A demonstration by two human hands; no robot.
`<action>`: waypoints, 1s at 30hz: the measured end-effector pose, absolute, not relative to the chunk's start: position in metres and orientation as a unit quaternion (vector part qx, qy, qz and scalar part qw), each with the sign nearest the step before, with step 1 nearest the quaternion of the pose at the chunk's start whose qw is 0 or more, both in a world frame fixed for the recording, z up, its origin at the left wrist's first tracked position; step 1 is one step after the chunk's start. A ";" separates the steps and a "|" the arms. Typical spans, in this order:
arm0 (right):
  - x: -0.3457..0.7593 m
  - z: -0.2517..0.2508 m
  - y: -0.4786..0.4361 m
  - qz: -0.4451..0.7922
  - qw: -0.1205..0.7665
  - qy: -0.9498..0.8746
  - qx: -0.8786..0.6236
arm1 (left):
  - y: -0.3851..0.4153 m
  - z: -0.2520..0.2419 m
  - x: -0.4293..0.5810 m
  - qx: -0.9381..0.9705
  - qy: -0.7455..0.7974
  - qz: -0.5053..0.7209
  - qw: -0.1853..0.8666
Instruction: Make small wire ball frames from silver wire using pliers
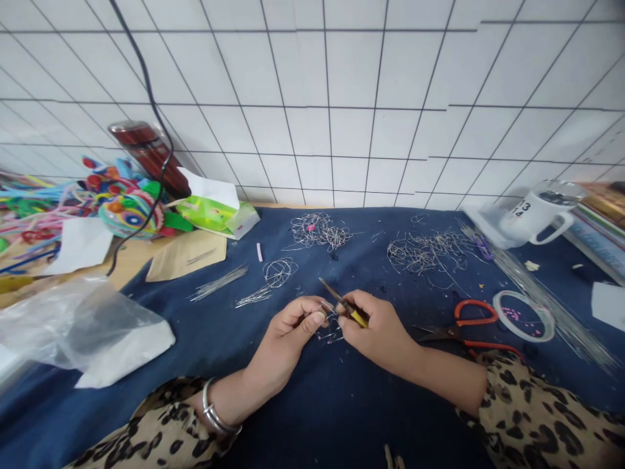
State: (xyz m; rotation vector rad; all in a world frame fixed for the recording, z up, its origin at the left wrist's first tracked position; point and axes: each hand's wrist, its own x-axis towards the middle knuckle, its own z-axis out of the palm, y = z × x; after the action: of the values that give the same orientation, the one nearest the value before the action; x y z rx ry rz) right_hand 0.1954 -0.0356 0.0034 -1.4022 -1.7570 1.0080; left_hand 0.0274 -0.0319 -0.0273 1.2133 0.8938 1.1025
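Observation:
Over the dark blue cloth [312,404], my left hand [293,332] pinches a small silvery wire piece [334,324] with pinkish bits on it. Part of that piece is hidden by the fingers. My right hand [374,326] is closed around pliers with yellow handles [359,317], their dark tip pointing up and left. Both hands are close together, the wire piece between them. Beyond them lie a coil of wire [280,272] and a bundle of short wires [254,298].
Tangled wire heaps [422,253] lie toward the wall. Red-handled scissors [473,314], a clear ring-shaped dish [525,316] with pink beads and long straight wires [561,306] are at right, near a white mug [547,212]. A plastic bag [88,326] and a dark red flask [149,156] are at left.

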 end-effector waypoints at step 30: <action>0.204 -0.007 -0.036 0.207 0.334 -0.783 -0.483 | -0.031 -0.015 0.011 0.743 0.382 0.404 0.374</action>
State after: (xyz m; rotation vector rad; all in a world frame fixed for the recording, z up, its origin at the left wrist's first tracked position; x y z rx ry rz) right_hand 0.2040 -0.0363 -0.0072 -1.2599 -2.0427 0.5391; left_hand 0.0105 -0.0310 -0.0151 1.9015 0.9783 1.0334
